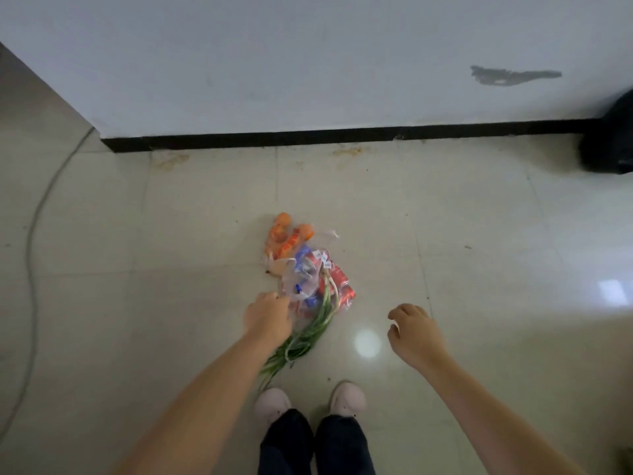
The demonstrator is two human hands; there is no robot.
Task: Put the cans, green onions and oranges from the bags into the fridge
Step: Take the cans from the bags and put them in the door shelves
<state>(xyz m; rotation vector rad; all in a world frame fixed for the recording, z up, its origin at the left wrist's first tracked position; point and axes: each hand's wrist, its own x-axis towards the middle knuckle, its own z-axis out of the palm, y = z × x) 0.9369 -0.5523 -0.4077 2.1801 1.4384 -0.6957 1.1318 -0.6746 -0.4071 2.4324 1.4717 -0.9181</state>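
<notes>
A heap of clear plastic bags [310, 269] lies on the tiled floor in front of my feet. The far bag holds oranges [286, 234] in orange netting. The near bag holds red and blue cans [339, 286]. Green onions [305, 334] stick out of the heap toward me, their leaves running under my left wrist. My left hand [269, 317] is down at the near edge of the can bag, fingers closed on the plastic. My right hand [416, 334] hovers to the right of the bags, fingers loosely curled and holding nothing.
A white wall with a black skirting board [342, 135] runs across the back. A black bag or bin [609, 145] sits at the right edge. A thin cable [32, 262] trails over the floor on the left. My shoes [308, 402] stand just behind the onions.
</notes>
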